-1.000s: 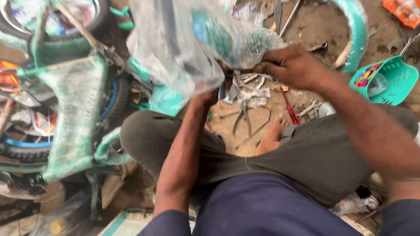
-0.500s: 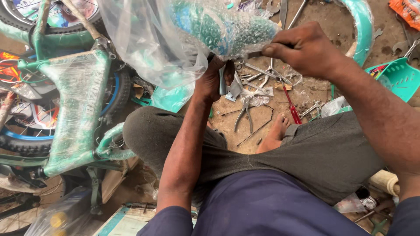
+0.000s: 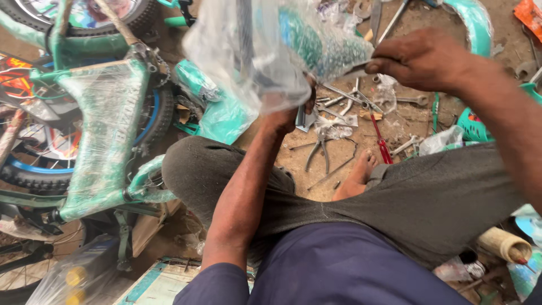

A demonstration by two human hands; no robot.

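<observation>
I sit on the ground and hold up a teal bicycle part wrapped in clear plastic film (image 3: 282,45). My left hand (image 3: 291,110) grips the bundle from below, partly hidden by the plastic. My right hand (image 3: 420,56) pinches the stretched end of the plastic at the bundle's right side. Whether a thin tool sits between those fingers is unclear. The bundle hangs above the tools on the ground.
A plastic-wrapped teal bicycle frame (image 3: 104,135) with wheels lies at my left. Pliers (image 3: 319,152), a red screwdriver (image 3: 383,144) and several wrenches (image 3: 344,96) lie on the dirt ahead of my bare foot (image 3: 355,178). A teal basket (image 3: 471,127) sits right, a teal mudguard (image 3: 477,22) behind.
Both hands have lifted the wrapped part higher and pulled the plastic tighter. My right hand has moved up and to the right.
</observation>
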